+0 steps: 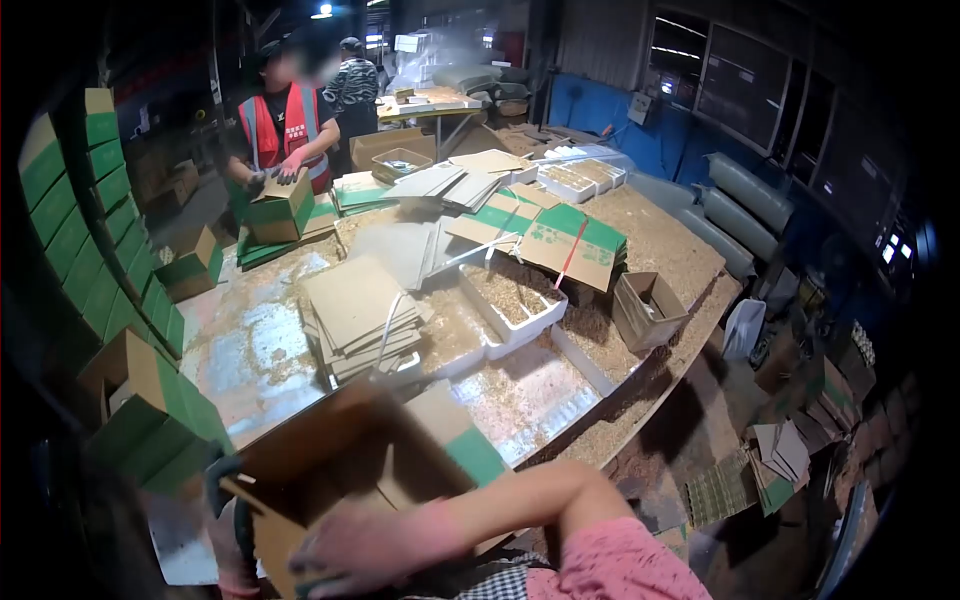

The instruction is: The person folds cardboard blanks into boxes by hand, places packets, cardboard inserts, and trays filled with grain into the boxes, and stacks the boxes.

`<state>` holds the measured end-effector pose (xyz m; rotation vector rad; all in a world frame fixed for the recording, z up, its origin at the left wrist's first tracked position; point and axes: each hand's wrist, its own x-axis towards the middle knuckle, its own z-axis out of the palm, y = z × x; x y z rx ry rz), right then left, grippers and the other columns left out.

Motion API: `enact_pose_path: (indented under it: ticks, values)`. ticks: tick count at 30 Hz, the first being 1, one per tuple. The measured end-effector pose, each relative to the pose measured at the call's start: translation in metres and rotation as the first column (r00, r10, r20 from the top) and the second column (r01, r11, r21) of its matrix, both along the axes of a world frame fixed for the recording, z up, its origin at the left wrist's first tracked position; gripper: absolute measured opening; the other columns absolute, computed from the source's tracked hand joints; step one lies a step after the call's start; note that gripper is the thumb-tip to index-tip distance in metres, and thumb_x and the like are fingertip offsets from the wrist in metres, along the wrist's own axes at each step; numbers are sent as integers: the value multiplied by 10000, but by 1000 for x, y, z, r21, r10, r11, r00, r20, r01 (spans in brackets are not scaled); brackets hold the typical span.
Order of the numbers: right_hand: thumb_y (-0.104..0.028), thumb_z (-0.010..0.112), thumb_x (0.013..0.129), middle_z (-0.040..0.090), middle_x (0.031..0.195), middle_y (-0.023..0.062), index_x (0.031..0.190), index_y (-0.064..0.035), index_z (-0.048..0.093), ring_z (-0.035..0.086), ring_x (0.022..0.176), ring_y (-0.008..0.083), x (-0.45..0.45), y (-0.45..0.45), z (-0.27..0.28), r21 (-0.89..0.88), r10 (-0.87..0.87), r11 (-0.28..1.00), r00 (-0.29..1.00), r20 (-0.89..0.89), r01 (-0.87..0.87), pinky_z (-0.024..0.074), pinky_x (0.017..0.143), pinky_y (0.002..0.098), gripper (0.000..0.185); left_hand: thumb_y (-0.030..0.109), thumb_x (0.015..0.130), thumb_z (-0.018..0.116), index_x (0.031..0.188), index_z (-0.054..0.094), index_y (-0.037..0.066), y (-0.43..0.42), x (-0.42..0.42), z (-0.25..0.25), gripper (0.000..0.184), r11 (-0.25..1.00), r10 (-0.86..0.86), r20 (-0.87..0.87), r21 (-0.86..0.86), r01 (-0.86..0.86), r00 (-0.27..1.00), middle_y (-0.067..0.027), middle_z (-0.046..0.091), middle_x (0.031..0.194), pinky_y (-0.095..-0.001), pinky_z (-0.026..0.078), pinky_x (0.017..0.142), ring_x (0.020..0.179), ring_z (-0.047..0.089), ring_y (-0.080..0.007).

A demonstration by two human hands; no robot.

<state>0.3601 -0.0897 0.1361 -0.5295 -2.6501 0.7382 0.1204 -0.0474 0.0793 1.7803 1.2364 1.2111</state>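
One open box (345, 455) is being held at seven o'clock.
The left hand (230, 525) is clamping its fingers on it; the right (grip too blurred to tell) (370, 548) is crossing the near flap (274, 530); cardboard sheets (362, 305) are lying at twelve o'clock from it.

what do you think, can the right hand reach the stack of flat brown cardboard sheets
Probably not directly: the open brown cardboard box is between the right hand and the flat cardboard stack.
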Motion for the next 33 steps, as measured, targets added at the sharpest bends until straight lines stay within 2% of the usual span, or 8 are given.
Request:
enact_pose_path:
  ticks: [3, 6, 11, 17, 24, 26, 28, 33]
  values:
    - [-348, 505, 950, 575, 1193, 159, 1279, -56, 487, 556, 1086, 272, 163, 53, -26, -138, -818, 508, 426, -387, 850, 401, 976, 366, 440, 347, 836, 582, 999, 556, 9, -13, 7, 2, 376, 990, 119, 153, -94, -105, 981, -165, 441, 1328, -336, 405, 932, 1155, 482, -236]
    - [-374, 527, 953, 430, 1352, 169, 1376, 5, 346, 378, 1274, 261, 329, 160, -179, -597, -683, -134, -510, -523, 791, 260, 1080, 347, 596, 318, 848, 611, 1031, 549, 14, -3, 8, -12, 360, 986, 134, 196, -124, -111, 971, -145, 438, 1327, -329, 434, 890, 1103, 497, -212]
    - [-321, 671, 858, 398, 1364, 161, 1443, 21, 205, 418, 1206, 269, 335, 200, -208, -874, -765, -207, -630, -135, 440, 345, 1017, 347, 822, 154, 773, 534, 1001, 527, 7, 16, 4, -26, 271, 971, 230, -13, -58, -230, 973, -89, 507, 977, -288, 394, 869, 899, 509, -181]
    - [-163, 655, 856, 465, 1281, 143, 1462, -3, 135, 493, 1101, 281, 375, 116, -246, -801, -825, 211, -337, -454, 561, 410, 974, 342, 814, 115, 714, 440, 973, 557, -4, 8, 30, 8, 308, 953, 273, 14, -140, -268, 962, -100, 531, 1000, -293, 418, 849, 907, 528, -183]
    - [-305, 571, 913, 580, 1193, 104, 1335, -152, 435, 613, 1023, 274, 338, -9, -124, -971, -974, 221, -77, -215, -86, 529, 827, 436, 469, 60, 731, 447, 1037, 602, 64, 25, 15, 8, 343, 912, 301, 21, -300, -281, 953, -51, 584, 819, -244, 400, 499, 530, 479, -119]
    - [-68, 607, 874, 507, 1323, 113, 1394, -70, 376, 524, 1186, 225, 340, -24, -102, -960, -959, 268, 70, -274, -84, 478, 962, 375, 569, 43, 721, 438, 1071, 584, 65, 43, 16, 15, 380, 948, 179, -5, -266, -174, 984, -43, 560, 783, -237, 396, 496, 551, 479, -112]
    - [32, 732, 730, 433, 1401, 136, 1354, -16, 431, 446, 1264, 213, 315, -32, -51, -330, -869, 494, 446, -215, 804, 357, 1065, 331, 695, 29, 705, 429, 1098, 564, 52, 51, 28, 42, 415, 910, 133, -15, -394, -128, 991, -56, 535, 827, -250, 441, 601, 689, 520, -144]
    - [-149, 638, 843, 410, 1405, 147, 1426, -19, 318, 444, 1257, 211, 262, -13, 65, -181, -673, 740, 714, -191, 648, 350, 1065, 335, 677, -22, 633, 392, 1102, 534, 12, 77, 59, 54, 492, 996, -34, -77, 78, 40, 996, -87, 506, 911, -231, 420, 817, 850, 494, -170]
